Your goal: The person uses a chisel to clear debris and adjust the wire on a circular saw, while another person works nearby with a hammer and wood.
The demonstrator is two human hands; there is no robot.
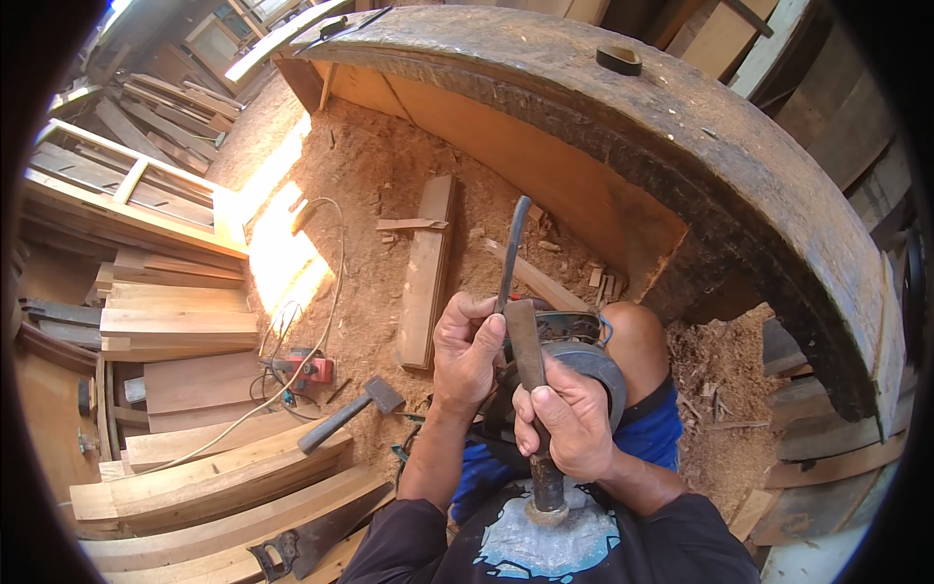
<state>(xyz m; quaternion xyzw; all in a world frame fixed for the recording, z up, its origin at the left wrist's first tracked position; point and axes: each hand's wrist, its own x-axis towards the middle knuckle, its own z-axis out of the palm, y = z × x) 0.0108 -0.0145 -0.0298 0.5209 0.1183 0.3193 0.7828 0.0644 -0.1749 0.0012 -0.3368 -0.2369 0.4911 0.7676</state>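
My left hand [467, 346] is closed, thumb against fingers, on a thin dark curved rod [514, 248] that points away from me. My right hand [564, 419] wraps round a chisel [526, 343]. Its flat, brownish blade points up and away, and its dark round handle [548, 485] points back toward my shirt. The rod's near end meets or passes close by the blade's tip; I cannot tell whether they touch. Below my hands, a dark round machine part like a wheel [605, 375] shows beside my bare knee, partly hidden.
A hammer [365, 409] lies on stacked planks [214, 477] at my left, near a red power tool [313, 367] with a cord. A handsaw [311, 550] rests lower left. A board [425, 282] lies on the sawdust-covered floor. The large workbench [623, 107] bears a tape roll [619, 60].
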